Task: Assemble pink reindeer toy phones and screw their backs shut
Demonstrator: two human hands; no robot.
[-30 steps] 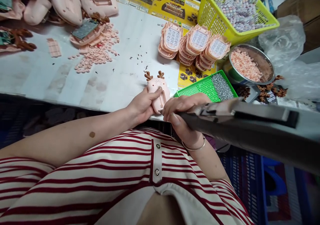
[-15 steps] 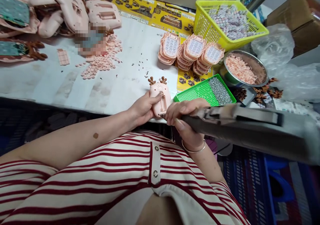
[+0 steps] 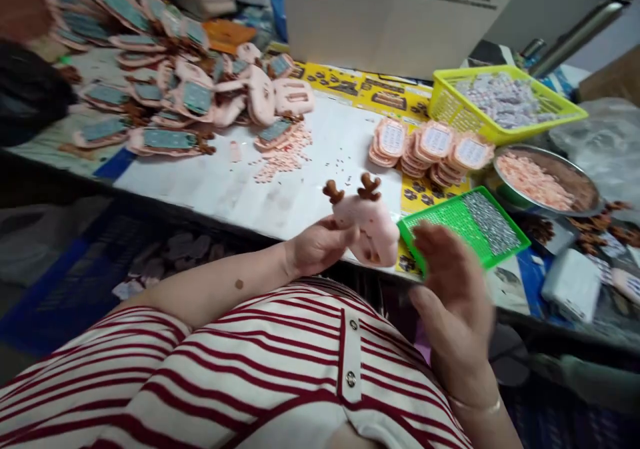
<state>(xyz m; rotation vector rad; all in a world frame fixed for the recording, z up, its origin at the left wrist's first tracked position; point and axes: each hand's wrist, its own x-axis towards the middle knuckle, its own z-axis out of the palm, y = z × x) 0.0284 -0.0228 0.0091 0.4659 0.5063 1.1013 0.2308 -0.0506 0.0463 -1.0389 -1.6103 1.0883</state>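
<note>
while it is raised just above the near edge of the white table (image 3: 310, 189), the pink reindeer toy phone (image 3: 367, 226) with brown antlers is gripped from the left by the clenched fingers of the left hand (image 3: 320, 246). the right hand (image 3: 450, 282) is held just beside it, blurred, fingers spread and grasping nothing. a green tray of screws (image 3: 465, 226) is seen right behind, then stacked keypad fronts (image 3: 433, 146), a steel bowl (image 3: 547, 182) of pink buttons and a yellow basket (image 3: 505, 102).
</note>
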